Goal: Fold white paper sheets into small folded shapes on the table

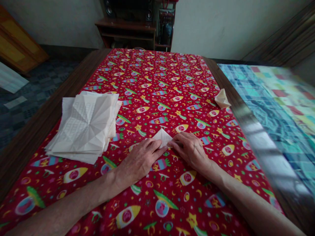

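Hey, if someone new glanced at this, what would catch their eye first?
Probably the red cloth, printed with rockets and stars, spread over the table. On it, the left hand and right hand meet at a small folded paper. A stack of creased sheets lies farther left.
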Demonstrator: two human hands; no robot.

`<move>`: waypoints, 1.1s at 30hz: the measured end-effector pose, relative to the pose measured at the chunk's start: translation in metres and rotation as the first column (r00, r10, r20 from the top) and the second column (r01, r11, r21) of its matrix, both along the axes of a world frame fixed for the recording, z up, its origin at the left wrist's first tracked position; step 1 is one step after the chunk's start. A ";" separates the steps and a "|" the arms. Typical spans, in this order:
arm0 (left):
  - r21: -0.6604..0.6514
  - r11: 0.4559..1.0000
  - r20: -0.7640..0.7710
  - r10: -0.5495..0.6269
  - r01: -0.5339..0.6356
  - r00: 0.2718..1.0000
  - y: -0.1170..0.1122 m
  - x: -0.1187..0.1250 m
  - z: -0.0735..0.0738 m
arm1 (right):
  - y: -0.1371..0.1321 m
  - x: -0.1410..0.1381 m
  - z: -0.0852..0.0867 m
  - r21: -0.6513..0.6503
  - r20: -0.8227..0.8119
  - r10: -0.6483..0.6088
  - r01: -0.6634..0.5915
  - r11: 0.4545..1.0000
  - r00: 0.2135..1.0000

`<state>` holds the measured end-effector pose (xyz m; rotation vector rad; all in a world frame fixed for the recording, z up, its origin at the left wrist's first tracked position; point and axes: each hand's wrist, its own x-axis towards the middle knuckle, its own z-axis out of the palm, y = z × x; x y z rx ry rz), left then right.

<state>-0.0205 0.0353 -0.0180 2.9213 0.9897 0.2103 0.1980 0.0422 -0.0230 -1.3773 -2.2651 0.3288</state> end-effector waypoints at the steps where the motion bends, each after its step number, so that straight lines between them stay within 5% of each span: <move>1: 0.002 1.000 0.007 0.001 -0.001 1.000 0.000 0.000 0.000 | 0.000 0.000 0.000 0.006 0.001 -0.002 0.002 1.000 1.000; 5: -0.001 1.000 0.005 0.007 -0.007 1.000 0.000 0.001 0.001 | 0.001 0.002 -0.001 0.023 -0.012 -0.081 0.081 0.996 0.997; 8: -0.014 1.000 0.004 0.006 -0.006 1.000 0.000 0.001 0.000 | -0.008 0.009 0.003 0.177 -0.073 -0.142 0.153 0.972 0.987; 11: -0.017 1.000 0.035 0.000 0.000 0.999 0.000 0.001 -0.003 | -0.027 0.012 0.008 0.281 -0.014 0.005 -0.001 0.960 1.000; 14: -0.012 1.000 0.046 0.012 -0.011 0.999 0.000 0.001 -0.004 | -0.046 0.008 0.007 0.187 0.177 0.211 -0.243 0.952 0.961; 20: -0.017 1.000 0.027 0.013 -0.013 1.000 -0.001 0.002 -0.001 | -0.052 0.010 -0.002 0.039 0.335 0.261 -0.290 0.956 0.905; 29: -0.017 1.000 0.000 0.017 -0.017 1.000 -0.001 0.002 0.000 | -0.047 0.027 0.004 0.221 0.312 0.173 -0.248 0.943 0.934; 33: -0.083 0.996 0.086 0.040 -0.033 0.995 -0.001 0.002 0.001 | -0.028 0.006 0.004 0.225 0.248 0.356 -0.410 0.884 0.901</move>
